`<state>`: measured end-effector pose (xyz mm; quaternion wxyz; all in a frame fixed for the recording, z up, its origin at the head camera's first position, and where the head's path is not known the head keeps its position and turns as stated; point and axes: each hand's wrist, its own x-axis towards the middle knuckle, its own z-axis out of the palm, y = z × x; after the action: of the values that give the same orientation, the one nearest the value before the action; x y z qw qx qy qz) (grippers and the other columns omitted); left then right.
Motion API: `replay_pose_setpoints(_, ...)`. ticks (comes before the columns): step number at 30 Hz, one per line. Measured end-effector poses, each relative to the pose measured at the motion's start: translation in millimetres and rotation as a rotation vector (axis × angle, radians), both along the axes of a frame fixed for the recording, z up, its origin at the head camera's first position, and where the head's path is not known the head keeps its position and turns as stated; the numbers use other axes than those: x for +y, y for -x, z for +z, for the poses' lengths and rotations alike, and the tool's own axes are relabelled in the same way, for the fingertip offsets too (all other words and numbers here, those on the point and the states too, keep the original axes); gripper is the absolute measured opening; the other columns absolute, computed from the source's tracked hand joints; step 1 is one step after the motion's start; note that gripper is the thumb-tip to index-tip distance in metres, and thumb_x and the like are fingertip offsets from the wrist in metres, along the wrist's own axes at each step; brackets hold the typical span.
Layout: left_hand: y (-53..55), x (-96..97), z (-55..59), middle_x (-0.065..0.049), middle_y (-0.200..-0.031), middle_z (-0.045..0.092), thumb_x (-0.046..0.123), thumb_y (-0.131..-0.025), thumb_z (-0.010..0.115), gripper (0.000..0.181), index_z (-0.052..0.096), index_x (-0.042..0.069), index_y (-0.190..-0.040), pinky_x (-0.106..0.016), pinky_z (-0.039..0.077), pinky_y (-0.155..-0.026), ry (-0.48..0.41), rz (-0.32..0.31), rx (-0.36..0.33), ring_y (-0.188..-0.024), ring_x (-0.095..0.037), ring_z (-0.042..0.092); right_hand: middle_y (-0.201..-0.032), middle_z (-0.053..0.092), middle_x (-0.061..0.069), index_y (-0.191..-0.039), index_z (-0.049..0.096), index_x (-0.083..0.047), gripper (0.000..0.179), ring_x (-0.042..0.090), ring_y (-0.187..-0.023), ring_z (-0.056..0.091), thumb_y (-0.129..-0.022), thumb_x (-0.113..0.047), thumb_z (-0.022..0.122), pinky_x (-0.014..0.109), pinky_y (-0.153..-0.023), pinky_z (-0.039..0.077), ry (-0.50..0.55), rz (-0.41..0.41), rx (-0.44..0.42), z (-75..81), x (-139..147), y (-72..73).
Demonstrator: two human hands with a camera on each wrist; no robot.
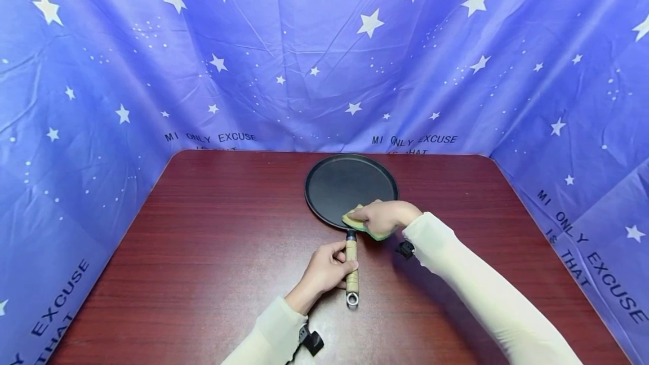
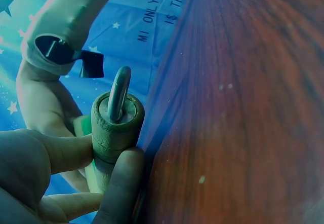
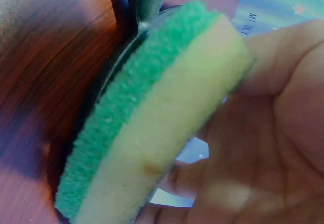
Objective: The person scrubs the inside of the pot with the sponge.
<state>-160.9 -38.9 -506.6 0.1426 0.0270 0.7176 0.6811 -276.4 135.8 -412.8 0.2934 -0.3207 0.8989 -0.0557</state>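
Note:
A flat black round griddle pan (image 1: 350,185) lies toward the back of the table, its handle (image 1: 352,249) pointing to the near side. The handle is light tan and ends in a metal hanging ring (image 1: 352,299). My left hand (image 1: 324,268) grips it from the left, thumb and fingers around the tan part. In my right hand (image 1: 387,217) I hold a sponge (image 3: 147,117), yellow with a green scrubbing layer. It sits over the pan's near right edge, close to the handle joint, green layer toward the pan. The hand hides part of that rim.
The dark red wooden table (image 1: 213,230) extends to both sides of the pan. Blue curtains (image 1: 284,61) with white stars hang along its back and sides. A dark wrist device (image 1: 311,342) is strapped at the left cuff, another (image 1: 405,249) at the right.

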Motion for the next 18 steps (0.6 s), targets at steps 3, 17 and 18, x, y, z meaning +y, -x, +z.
replay_pose_setpoints(3,0.3,-0.1,-0.4,-0.004,-0.089,0.048,-0.006,-0.089,0.075,0.052,0.063,-0.004,-0.140,-0.034,0.066,-0.050,0.004,0.000,-0.001,-0.066,-0.014,0.061,-0.163,0.043,0.018,-0.159,0.047,-0.011,0.057,0.037,-0.153,0.034,-0.102,-0.005,0.045,0.049,-0.129,0.031,-0.008,0.018,-0.031,2.3,2.9,-1.0)
replay_pose_setpoints(17,-1.1,0.3,1.9,-0.004,-0.088,0.049,-0.006,-0.089,0.075,0.053,0.063,-0.004,-0.141,-0.035,0.066,-0.050,0.004,0.005,0.003,-0.066,-0.014,0.061,-0.151,0.055,0.006,-0.157,0.050,-0.009,0.060,0.019,-0.119,0.052,-0.098,-0.001,0.048,0.024,-0.090,0.049,0.153,-0.001,-0.387,10.6,22.9,20.1)
replay_pose_setpoints(18,-1.6,-0.3,2.3,-0.004,-0.088,0.049,-0.006,-0.089,0.075,0.053,0.063,-0.004,-0.140,-0.035,0.066,-0.050,0.006,0.006,0.003,-0.066,-0.014,0.061,-0.151,0.055,0.006,-0.157,0.051,-0.010,0.058,0.020,-0.120,0.052,-0.099,-0.002,0.048,0.026,-0.095,0.049,0.162,0.002,-0.400,10.5,24.1,21.4)
